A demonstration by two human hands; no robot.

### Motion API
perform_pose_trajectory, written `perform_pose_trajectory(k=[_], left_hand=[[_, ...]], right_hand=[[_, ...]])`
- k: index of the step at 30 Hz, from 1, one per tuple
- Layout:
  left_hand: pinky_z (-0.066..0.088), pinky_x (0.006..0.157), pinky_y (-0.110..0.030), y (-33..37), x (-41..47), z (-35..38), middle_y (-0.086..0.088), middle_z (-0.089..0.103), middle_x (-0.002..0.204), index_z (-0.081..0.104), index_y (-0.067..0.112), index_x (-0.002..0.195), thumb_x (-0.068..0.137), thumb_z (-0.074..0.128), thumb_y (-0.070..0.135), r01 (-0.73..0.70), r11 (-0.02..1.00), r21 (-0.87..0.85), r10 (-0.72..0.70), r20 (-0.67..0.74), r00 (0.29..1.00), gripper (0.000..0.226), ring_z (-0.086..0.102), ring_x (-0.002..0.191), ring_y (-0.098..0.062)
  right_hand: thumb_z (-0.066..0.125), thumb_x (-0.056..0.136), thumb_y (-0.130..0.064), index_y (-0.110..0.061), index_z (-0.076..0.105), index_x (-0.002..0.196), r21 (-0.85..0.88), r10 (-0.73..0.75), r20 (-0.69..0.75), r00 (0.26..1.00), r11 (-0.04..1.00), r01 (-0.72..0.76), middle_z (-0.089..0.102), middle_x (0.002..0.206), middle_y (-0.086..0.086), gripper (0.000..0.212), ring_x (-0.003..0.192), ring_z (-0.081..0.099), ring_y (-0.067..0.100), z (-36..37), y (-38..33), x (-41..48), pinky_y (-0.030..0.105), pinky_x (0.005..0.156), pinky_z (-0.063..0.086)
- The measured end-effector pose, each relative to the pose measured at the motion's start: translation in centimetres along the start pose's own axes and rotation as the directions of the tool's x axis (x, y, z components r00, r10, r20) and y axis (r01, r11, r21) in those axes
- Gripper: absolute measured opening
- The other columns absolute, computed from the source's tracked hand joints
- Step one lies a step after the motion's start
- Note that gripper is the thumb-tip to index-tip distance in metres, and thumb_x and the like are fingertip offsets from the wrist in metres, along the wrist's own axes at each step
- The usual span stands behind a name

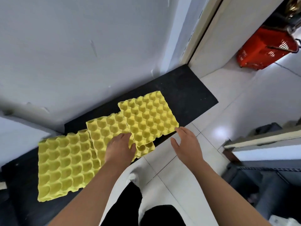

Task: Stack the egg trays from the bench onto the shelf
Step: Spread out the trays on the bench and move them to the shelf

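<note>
- On the left I see the first yellow egg tray (65, 163) lying flat on the black bench (187, 95), which runs along a white wall (81, 46).
- The middle egg tray (105, 129) overlaps the first tray's right edge.
- My left hand (120, 149) lies palm down on the middle egg tray. Its fingers are nearly straight and reach the near left edge of the right-hand egg tray (148, 115). I cannot tell whether any finger hooks under that edge.
- The right-hand egg tray sits partly on top of the middle one.
- My right hand (187, 144) hangs over the white floor tiles (228, 103), fingers spread and relaxed, holding nothing. Its forefinger is at the tray's near right corner, touching or just off it.
- Far right, a red basket (267, 49) stands past the doorway.
</note>
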State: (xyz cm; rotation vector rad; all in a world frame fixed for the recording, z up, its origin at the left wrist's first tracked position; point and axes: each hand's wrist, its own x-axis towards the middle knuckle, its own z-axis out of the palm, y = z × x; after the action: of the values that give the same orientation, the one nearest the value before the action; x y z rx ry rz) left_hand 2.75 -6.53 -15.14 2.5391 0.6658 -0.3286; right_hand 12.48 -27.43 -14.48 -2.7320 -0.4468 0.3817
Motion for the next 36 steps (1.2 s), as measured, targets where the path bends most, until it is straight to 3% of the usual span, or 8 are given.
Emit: perform_pose_trajectory(k=[5,11,19,24,30,36], left_hand=[[0.038,0.103,-0.036,0.8,6.0,4.2,-0.001,0.039,0.146,0.034,0.018,0.147,0.095,0.052,0.034,0.102,0.994,-0.045,-0.096,0.104,0.99,0.057,0.04,0.13,-0.022],[0.039,0.102,-0.04,0.7,10.9,10.8,-0.006,0.021,0.152,0.021,0.02,0.149,0.09,0.059,0.04,0.291,0.956,-0.049,-0.279,0.173,0.945,0.073,0.031,0.136,-0.026],[0.03,0.112,-0.045,0.4,14.1,17.4,-0.012,0.004,0.159,0.007,0.023,0.152,0.08,0.069,0.051,0.496,0.864,-0.082,-0.477,0.178,0.861,0.099,0.017,0.145,-0.033],[0.025,0.116,-0.046,0.1,14.8,18.8,-0.009,0.002,0.16,0.007,0.025,0.153,0.079,0.072,0.048,0.535,0.834,-0.138,-0.52,0.13,0.844,0.102,0.013,0.146,-0.032],[0.046,0.1,-0.047,1.1,14.4,17.8,0.0,0.009,0.156,0.016,0.028,0.152,0.077,0.075,0.042,0.519,0.802,-0.296,-0.53,0.049,0.847,0.096,0.037,0.135,-0.032],[0.048,0.097,-0.043,3.4,12.7,13.7,0.004,0.005,0.157,0.012,0.029,0.153,0.076,0.078,0.037,0.466,0.783,-0.413,-0.515,-0.009,0.857,0.102,0.043,0.131,-0.031]], right_hand=[[0.054,0.092,-0.034,-0.013,0.047,0.136,0.016,0.018,0.079,0.997,1.0,-0.02,0.048,0.139,0.005,0.049,0.131,0.038,0.021,3.2,3.7,7.0,0.032,0.107,0.032],[0.055,0.091,-0.042,-0.02,0.033,0.145,0.038,0.059,0.234,0.97,0.997,-0.07,0.031,0.15,0.007,0.063,0.136,0.031,0.023,8.8,8.5,14.9,0.037,0.106,0.036],[0.061,0.081,-0.059,-0.035,0.015,0.149,-0.018,0.047,0.42,0.907,0.999,-0.044,0.007,0.155,0.019,0.085,0.143,0.015,0.033,15.2,12.9,20.7,0.043,0.114,0.025],[0.071,0.072,-0.057,-0.038,0.016,0.148,0.073,0.059,0.474,0.879,0.992,-0.106,0.004,0.153,0.015,0.095,0.141,0.013,0.034,17.2,14.1,22.1,0.048,0.111,0.03],[0.074,0.069,-0.052,-0.032,0.027,0.145,0.104,0.042,0.426,0.904,0.99,-0.095,0.014,0.147,0.013,0.092,0.134,0.018,0.032,15.7,13.4,21.9,0.05,0.106,0.035],[0.074,0.069,-0.052,-0.028,0.033,0.143,0.147,-0.003,0.362,0.932,0.988,-0.053,0.015,0.147,0.015,0.088,0.135,0.014,0.032,10.2,11.4,20.7,0.05,0.105,0.034]])
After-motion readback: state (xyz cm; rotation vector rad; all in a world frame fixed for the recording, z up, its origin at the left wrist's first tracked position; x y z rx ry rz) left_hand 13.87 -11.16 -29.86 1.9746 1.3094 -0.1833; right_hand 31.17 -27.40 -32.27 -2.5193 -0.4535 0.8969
